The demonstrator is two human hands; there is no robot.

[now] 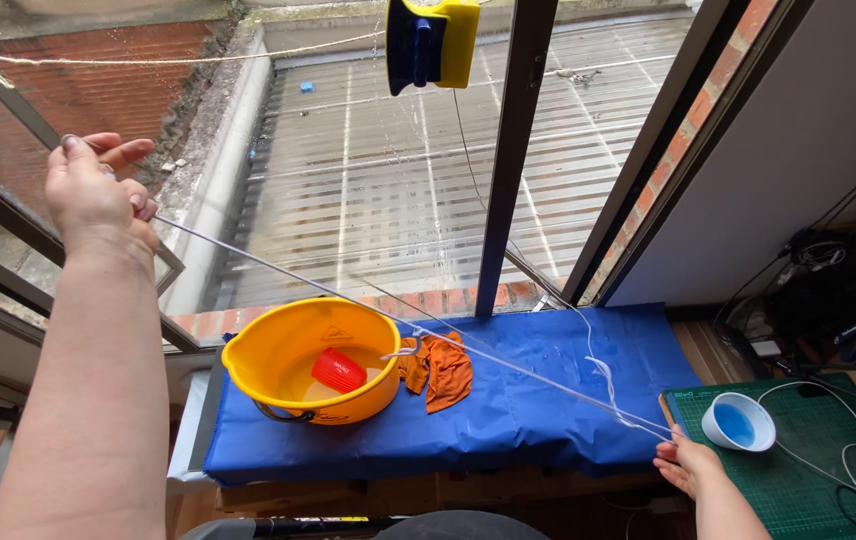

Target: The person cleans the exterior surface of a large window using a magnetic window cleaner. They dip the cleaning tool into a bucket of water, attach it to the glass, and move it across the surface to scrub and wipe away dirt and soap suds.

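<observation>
Stretched taut between both hands, a thin white cord (398, 322) crosses just above the yellow bucket (278, 350) on the blue table (548, 400). Left hand (98, 195), raised beyond the bucket, pinches one end; right hand (686, 462), nearer, seemingly pinches the other in its fingers, beside a white cup (738, 422).

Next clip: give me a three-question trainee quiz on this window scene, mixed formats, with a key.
1. True or false: the red cup lies inside the yellow bucket.
2. Which cloth lies beside the bucket on the blue cover? A) green towel B) orange rag C) white sponge
3. Fill in: the left hand and right hand stretch a thin white ____ between them.

Key: 1 true; 2 B; 3 cord.
</observation>
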